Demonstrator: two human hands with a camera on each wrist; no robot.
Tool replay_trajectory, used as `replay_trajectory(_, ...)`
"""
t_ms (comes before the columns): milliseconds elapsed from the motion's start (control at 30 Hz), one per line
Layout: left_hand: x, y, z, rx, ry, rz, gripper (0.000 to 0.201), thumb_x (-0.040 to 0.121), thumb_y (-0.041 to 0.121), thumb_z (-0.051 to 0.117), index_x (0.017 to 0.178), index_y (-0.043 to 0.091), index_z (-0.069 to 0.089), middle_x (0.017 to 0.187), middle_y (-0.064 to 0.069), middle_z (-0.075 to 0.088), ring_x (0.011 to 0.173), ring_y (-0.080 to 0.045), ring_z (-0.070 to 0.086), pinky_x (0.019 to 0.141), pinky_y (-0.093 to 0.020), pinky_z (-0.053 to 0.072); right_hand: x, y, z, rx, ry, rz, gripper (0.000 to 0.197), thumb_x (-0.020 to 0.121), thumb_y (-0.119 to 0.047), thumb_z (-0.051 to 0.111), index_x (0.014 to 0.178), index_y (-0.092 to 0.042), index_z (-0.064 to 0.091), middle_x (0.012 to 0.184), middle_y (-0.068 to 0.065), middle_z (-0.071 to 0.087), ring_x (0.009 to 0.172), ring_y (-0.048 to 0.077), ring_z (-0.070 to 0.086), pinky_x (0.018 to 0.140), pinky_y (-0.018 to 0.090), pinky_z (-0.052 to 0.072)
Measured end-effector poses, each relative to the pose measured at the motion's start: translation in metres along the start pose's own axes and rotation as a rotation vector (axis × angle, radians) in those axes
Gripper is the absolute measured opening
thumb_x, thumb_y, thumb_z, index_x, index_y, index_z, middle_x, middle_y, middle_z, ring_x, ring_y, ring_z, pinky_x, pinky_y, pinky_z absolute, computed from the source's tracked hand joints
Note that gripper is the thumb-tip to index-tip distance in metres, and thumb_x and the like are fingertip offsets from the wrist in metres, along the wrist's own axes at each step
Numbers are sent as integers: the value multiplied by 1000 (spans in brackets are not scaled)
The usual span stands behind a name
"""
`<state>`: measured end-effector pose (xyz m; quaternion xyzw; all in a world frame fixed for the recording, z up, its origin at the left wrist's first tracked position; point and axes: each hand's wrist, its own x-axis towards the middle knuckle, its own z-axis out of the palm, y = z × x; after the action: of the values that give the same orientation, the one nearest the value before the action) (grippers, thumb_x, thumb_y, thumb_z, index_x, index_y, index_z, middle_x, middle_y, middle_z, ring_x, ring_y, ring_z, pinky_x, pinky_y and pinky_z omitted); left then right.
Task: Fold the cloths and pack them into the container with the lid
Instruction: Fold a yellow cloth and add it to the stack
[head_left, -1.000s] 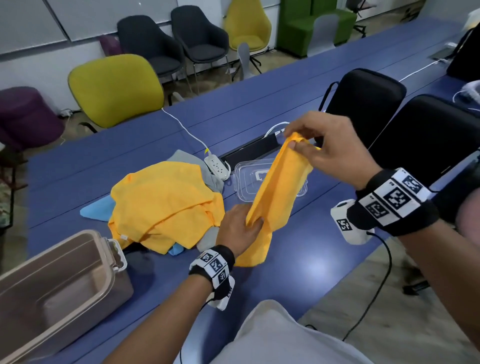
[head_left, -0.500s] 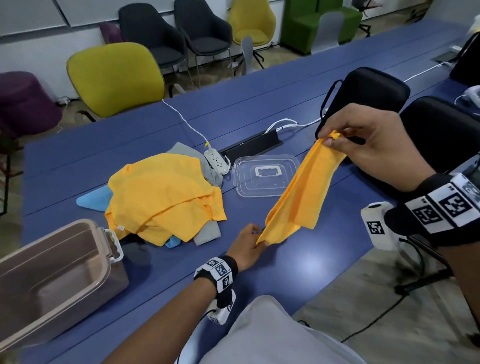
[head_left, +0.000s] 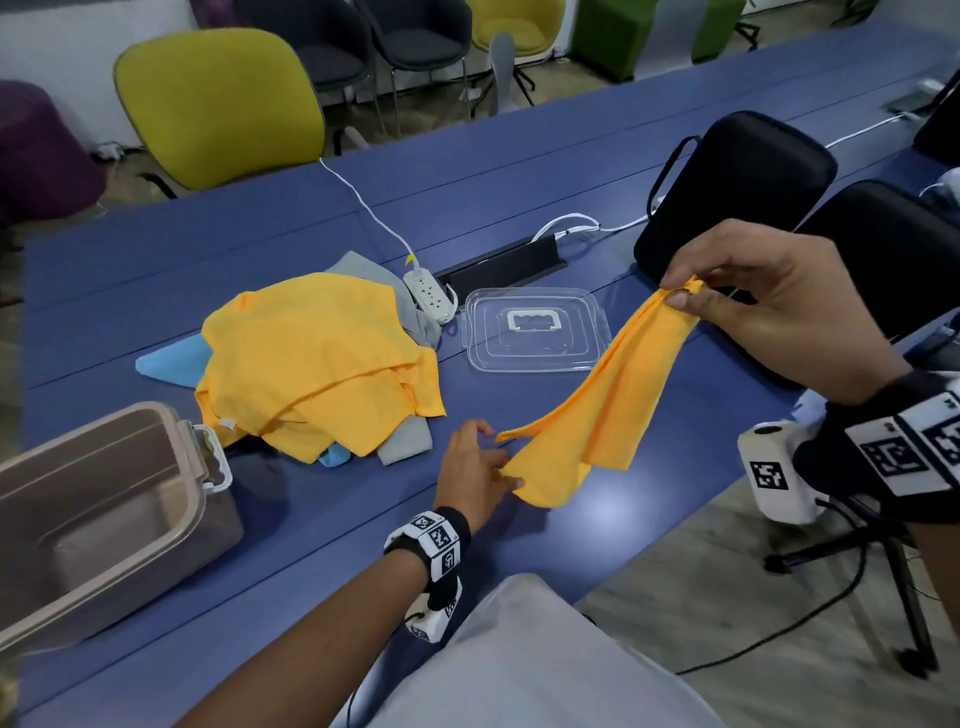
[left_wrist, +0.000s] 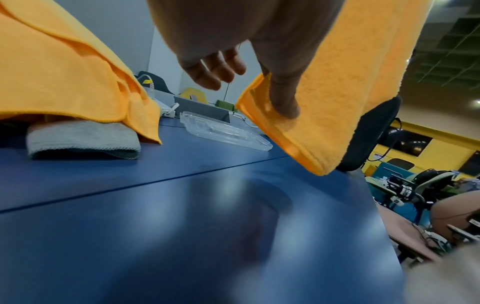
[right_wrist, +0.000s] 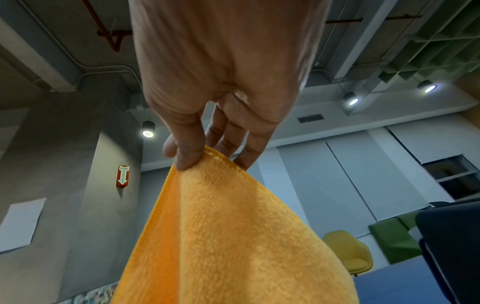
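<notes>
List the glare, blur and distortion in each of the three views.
Head view: ceiling-light glare on the blue table beside the held orange cloth; wide-angle bending at the edges. Left wrist view: left hand soft, near tabletop smeared and glossy, lower right corner blurred. Right wrist view: right hand looms large, spotlights flare, the cloth's pile sharp.

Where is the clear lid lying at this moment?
In the head view the clear lid lies flat on the blue table, right of the cloth pile, beside the white power strip.

Two orange cloths (head_left: 613, 395), one grey cloth (head_left: 405, 447), one blue cloth (head_left: 174, 361), one container (head_left: 104, 519), one lid (head_left: 535, 332).
</notes>
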<state>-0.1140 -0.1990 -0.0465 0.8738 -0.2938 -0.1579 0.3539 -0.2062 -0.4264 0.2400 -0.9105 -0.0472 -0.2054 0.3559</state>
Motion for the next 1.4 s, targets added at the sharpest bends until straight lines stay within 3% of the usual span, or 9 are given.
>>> replay_trajectory(167, 32, 14, -13, 61, -35, 158, 21, 72, 30, 82, 69, 12, 72, 157, -1, 28, 140, -14, 23, 107, -33, 23, 6, -17, -6, 1, 9, -98, 13, 82, 2, 69, 92, -6, 67, 94, 15, 63, 92, 29, 63, 78, 49, 53)
replay_trajectory(233, 40, 22, -18, -4, -66, 109, 25, 77, 22, 79, 64, 8, 63, 115, -10, 64, 111, -22, 53, 91, -33, 40, 6, -17, -11, -18, 36, -100, 12, 82, 2, 69, 92, -5, 67, 95, 15, 63, 93, 30, 62, 78, 48, 52)
replay_trajectory(333, 44, 24, -31, -171, -4, 31, 26, 85, 8, 71, 63, 8, 56, 60, -1, 49, 58, -13, 45, 64, -28, 35, 2, 3, -25, -143, 139, -31, 10, 84, -1, 69, 93, -5, 68, 96, 10, 66, 93, 23, 63, 83, 40, 53)
replay_trajectory(533, 25, 1, -98, -38, -68, 211, 20, 96, 11, 58, 113, 20, 65, 89, -8, 70, 76, -20, 61, 68, -18, 43, -35, 102, -39, -287, 201, 415, 27, 81, -1, 71, 83, -27, 64, 77, -24, 62, 69, -6, 56, 69, 2, 42)
replay_trajectory(633, 21, 5, -136, 8, -24, 208, 14, 100, 16, 49, 109, 25, 43, 77, -6, 61, 62, -17, 53, 58, -35, 36, -54, 131, -21, -314, 84, 533, 25, 87, -2, 66, 102, -22, 65, 90, 3, 63, 79, 18, 59, 70, 12, 45)
replay_trajectory(800, 37, 8, -167, 285, 31, 225, 15, 102, 21, 43, 112, 16, 54, 86, -7, 64, 75, -24, 55, 61, -37, 41, -64, 159, 26, -400, 88, 545, 23, 95, -13, 57, 113, -2, 66, 105, 17, 61, 97, 33, 58, 80, 31, 40)
replay_trajectory(1000, 48, 3, -173, 517, 118, 239, 19, 102, 20, 43, 110, 15, 59, 87, -14, 66, 77, -35, 59, 63, -44, 48, -65, 179, 39, -127, 285, 491, 14, 88, -3, 65, 101, -3, 71, 94, 1, 69, 80, -13, 59, 78, 13, 49)
replay_trajectory(1167, 34, -1, -166, 458, 380, 465, 31, 94, 18, 44, 111, 10, 68, 102, -8, 72, 93, -27, 61, 70, -36, 49, -81, 176, 42, -108, 412, 318, 13, 84, -1, 66, 96, -5, 70, 92, -18, 65, 91, -14, 57, 87, 11, 43)
replay_trajectory(1400, -43, -92, -62, 600, -169, 481, 25, 61, 3, 80, 83, 14, 76, 110, -11, 71, 86, -31, 71, 61, -37, 58, -194, 215, 121, -233, -92, 603, 17, 76, 6, 74, 83, -9, 76, 93, 11, 72, 89, 28, 65, 82, 25, 43)
